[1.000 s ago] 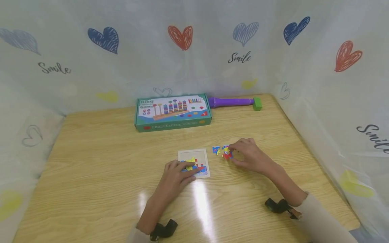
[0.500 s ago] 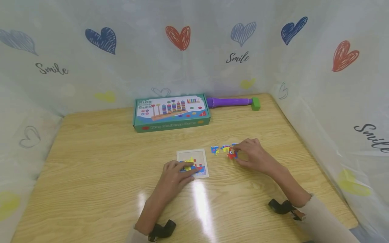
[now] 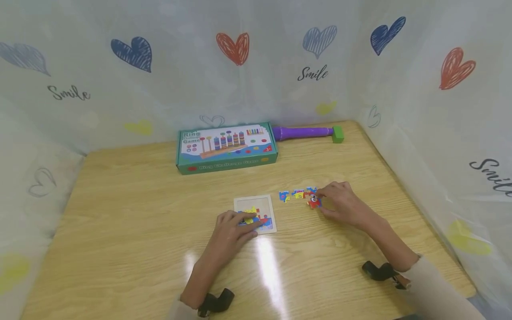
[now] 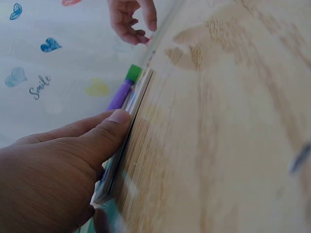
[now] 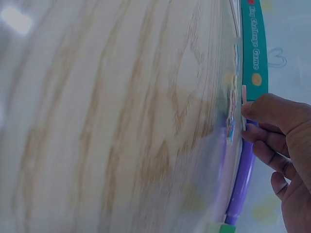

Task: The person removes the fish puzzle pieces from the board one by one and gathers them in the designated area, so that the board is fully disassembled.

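My left hand [image 3: 230, 233] rests on a square puzzle tray [image 3: 273, 218], its fingers laid over the yellow, blue and red pieces [image 3: 265, 222] in the tray's lower part. Seen from the left wrist, the thumb [image 4: 116, 119] lies along the tray's edge. To the tray's right, my right hand [image 3: 346, 204] pinches a red puzzle piece [image 3: 314, 200] with a printed eye between thumb and finger. The right wrist view shows this piece [image 5: 244, 91] edge-on, raised off the table. Beside it lie a blue piece [image 3: 283, 196], a yellow piece [image 3: 298, 194] and a partly covered blue piece [image 3: 310, 190].
At the back of the wooden table [image 3: 132, 213] lies a green Ring Challenge Game box [image 3: 227, 149]. A purple stick [image 3: 304, 133] with a green block [image 3: 338, 134] at its end lies to the box's right. Curtains [image 3: 272, 89] printed with hearts stand behind and at both sides.
My right hand has moved to the right with the red puzzle piece, uncovering more of the pieces on the table. The left hand stays on the tray.
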`<state>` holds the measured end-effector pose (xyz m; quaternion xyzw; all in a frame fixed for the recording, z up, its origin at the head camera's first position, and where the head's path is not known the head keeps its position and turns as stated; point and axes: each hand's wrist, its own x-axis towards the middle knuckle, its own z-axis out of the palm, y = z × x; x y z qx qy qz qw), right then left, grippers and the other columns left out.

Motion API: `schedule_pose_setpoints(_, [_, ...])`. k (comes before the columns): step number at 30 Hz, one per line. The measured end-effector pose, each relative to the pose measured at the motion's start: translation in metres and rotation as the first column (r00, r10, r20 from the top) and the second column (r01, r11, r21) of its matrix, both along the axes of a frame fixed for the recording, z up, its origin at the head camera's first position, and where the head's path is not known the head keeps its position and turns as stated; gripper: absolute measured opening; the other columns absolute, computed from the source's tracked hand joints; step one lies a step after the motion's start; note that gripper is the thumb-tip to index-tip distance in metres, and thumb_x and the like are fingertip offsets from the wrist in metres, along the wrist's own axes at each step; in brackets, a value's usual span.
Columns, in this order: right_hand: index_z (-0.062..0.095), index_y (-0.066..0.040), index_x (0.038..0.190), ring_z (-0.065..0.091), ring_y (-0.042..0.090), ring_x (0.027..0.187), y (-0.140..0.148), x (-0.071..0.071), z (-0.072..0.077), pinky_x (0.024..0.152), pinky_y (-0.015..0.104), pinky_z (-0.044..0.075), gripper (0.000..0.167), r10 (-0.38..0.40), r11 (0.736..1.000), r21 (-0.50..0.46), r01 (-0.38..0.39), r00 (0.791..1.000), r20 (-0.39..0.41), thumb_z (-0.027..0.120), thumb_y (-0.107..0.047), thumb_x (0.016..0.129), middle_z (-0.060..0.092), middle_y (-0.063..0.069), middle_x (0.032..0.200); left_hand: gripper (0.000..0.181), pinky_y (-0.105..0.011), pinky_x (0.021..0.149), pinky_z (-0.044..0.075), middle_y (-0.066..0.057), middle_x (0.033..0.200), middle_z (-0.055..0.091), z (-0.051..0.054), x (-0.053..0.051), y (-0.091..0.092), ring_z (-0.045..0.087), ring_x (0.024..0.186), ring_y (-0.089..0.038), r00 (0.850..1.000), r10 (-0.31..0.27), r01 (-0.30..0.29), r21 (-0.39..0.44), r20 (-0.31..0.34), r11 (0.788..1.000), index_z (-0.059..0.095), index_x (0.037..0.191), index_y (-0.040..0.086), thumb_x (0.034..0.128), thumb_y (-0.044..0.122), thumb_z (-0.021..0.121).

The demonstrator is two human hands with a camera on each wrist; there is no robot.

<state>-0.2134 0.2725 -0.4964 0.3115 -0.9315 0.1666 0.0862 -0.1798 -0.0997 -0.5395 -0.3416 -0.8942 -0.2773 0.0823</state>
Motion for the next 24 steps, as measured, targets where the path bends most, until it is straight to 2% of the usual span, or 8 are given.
schedule_pose_setpoints(8, [0.07,-0.003,0.104,0.06,0.026,0.094,-0.0006,0.001,-0.0011,0.08,0.043,0.033,0.031,0.001,1.0,0.008,-0.001,1.0,0.01,0.083,-0.006,0.076,0.071,0.002,0.095,0.031,-0.051,0.098,0.036,0.001,0.131,0.064,0.0018,0.0038,-0.0011,0.05,0.102,-0.019,1.0,0.007,-0.007,-0.011,0.005,1.0,0.07,0.129,0.031,0.0975,0.03,0.067])
schedule_pose_setpoints(18, [0.07,-0.005,0.102,0.06,0.027,0.094,0.0004,-0.0011,-0.0058,0.077,0.042,0.032,0.03,-0.022,0.999,0.034,0.021,1.0,0.018,0.084,-0.003,0.075,0.071,0.003,0.095,0.03,-0.051,0.098,0.037,0.002,0.129,0.065,0.0014,0.0015,-0.0007,0.051,0.103,-0.021,1.0,0.006,-0.006,-0.002,0.003,1.0,0.072,0.126,0.031,0.0959,0.031,0.069])
schedule_pose_setpoints(24, [0.07,-0.007,0.102,0.059,0.028,0.095,0.0004,-0.0008,-0.0058,0.078,0.044,0.032,0.03,-0.047,0.998,0.047,0.045,0.998,0.044,0.084,-0.004,0.076,0.072,0.001,0.096,0.031,-0.049,0.096,0.037,0.002,0.131,0.064,0.0013,0.0006,0.0005,0.05,0.102,-0.019,1.0,0.003,-0.003,-0.01,0.003,1.0,0.07,0.129,0.032,0.0975,0.032,0.067])
